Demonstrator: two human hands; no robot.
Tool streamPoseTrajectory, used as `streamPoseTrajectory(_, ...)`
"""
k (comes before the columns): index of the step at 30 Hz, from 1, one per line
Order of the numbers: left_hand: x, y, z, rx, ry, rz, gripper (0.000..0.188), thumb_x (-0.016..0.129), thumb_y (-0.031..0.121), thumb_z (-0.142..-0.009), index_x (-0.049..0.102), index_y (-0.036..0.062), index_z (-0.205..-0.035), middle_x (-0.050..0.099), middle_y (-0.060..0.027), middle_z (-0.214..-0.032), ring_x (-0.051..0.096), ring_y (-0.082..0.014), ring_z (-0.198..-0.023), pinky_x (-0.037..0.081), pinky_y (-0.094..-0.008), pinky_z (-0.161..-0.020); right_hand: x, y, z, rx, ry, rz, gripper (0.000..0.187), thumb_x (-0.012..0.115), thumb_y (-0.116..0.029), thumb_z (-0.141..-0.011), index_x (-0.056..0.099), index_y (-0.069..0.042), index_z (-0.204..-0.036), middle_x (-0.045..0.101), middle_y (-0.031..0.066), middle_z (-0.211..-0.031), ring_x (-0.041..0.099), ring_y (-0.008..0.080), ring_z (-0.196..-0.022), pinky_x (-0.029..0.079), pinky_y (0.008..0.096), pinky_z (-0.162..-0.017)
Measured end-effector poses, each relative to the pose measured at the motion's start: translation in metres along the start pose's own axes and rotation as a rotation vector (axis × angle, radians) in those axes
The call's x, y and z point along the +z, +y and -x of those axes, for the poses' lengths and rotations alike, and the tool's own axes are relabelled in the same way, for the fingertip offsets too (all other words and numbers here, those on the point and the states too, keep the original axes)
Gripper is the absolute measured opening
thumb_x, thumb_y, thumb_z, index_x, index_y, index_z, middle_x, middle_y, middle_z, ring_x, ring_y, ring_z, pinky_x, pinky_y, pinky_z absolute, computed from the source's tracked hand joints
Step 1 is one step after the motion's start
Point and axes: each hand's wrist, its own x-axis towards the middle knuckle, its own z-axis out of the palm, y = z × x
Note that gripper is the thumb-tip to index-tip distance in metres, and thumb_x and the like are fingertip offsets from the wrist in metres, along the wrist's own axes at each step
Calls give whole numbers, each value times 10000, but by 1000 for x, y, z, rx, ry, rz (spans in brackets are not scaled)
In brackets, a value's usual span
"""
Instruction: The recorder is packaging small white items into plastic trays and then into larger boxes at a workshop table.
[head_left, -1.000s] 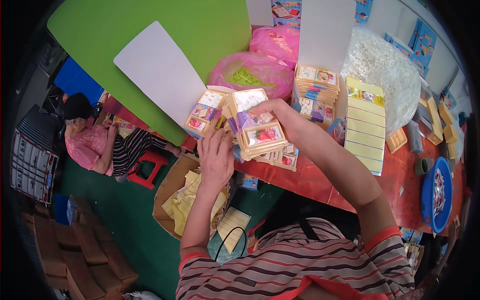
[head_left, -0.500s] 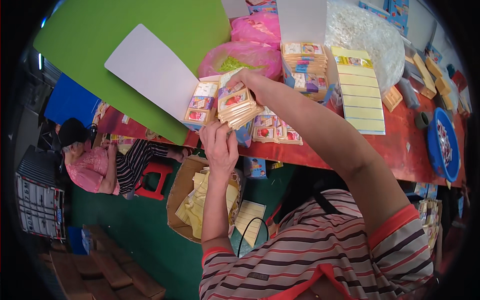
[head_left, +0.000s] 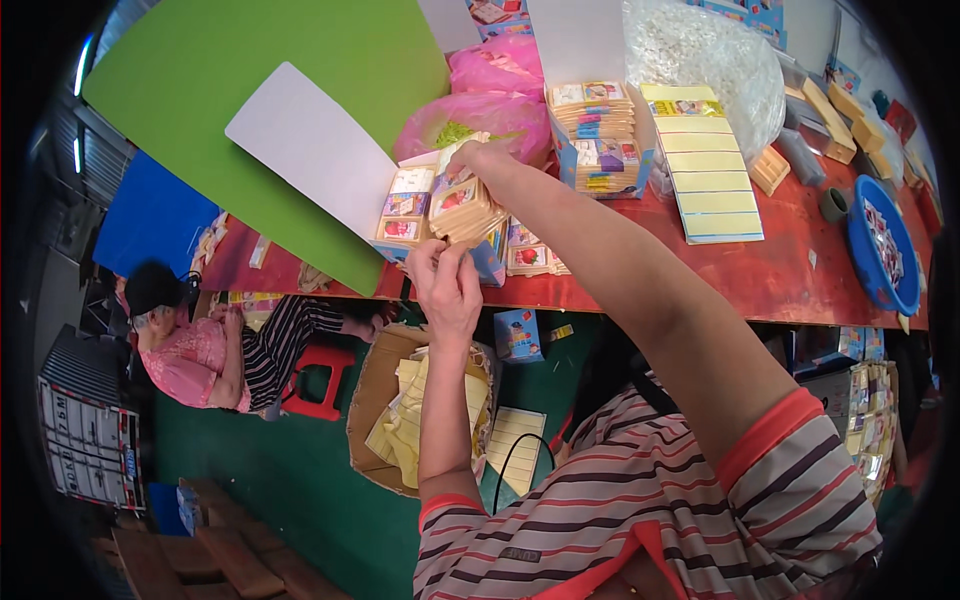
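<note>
To my right, blue basin (head_left: 890, 298) on red table (head_left: 725, 285), dark cup (head_left: 833, 205) just beside it. On my left, co-worker (head_left: 195, 365) in pink, near red stool (head_left: 331, 356). Lower down, cardboard box (head_left: 369, 408) holding yellow sheets (head_left: 405, 425).

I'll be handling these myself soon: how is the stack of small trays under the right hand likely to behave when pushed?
The stack of small trays would probably slide layer over layer, since its edges look fanned rather than flush under the right hand. Each tray seems fairly stiff: the pale rims look straight, not sagging.
</note>
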Motion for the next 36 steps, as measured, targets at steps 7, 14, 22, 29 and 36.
streamPoseTrajectory(7,6,3,-4,9,12,32,208,651,-30,-793,660,28,-992,563,-162,-1052,543,-308,-960,459,-394,-831,-2,23,-8,-309,83,432,316,687,-151,-715,688,7,-988,659,222,-1019,651,342,-915,513,380,-818)
streamPoseTrajectory(14,-23,-21,-28,-39,-6,54,229,621,27,-811,654,17,-1037,545,-182,-1234,502,-366,-1169,366,-437,-1026,9,39,5,-430,31,706,237,608,-186,-839,746,-172,-1032,600,253,-1136,538,375,-1118,437,369,-974)
streamPoseTrajectory(22,33,-68,-99,-113,-394,33,429,542,173,-866,565,28,-1269,490,-243,-1337,451,-384,-1238,316,-458,-1071,-37,48,-110,-316,100,914,285,682,-246,-799,746,-179,-1068,633,238,-1123,617,346,-1048,501,378,-876)
streamPoseTrajectory(29,11,-93,-75,-139,-426,-108,406,542,165,-867,595,43,-1251,498,-250,-1317,463,-384,-1215,330,-446,-1054,14,37,-51,-59,70,806,347,731,-225,-760,719,-33,-1048,673,205,-1059,679,275,-918,527,363,-814)
streamPoseTrajectory(36,-1,-94,-73,-251,-406,17,371,513,190,-915,600,13,-1229,500,-240,-1319,451,-375,-1243,319,-424,-1071,5,37,-16,29,48,-17,358,713,-84,-740,630,108,-1030,666,224,-982,688,311,-810,559,424,-683)
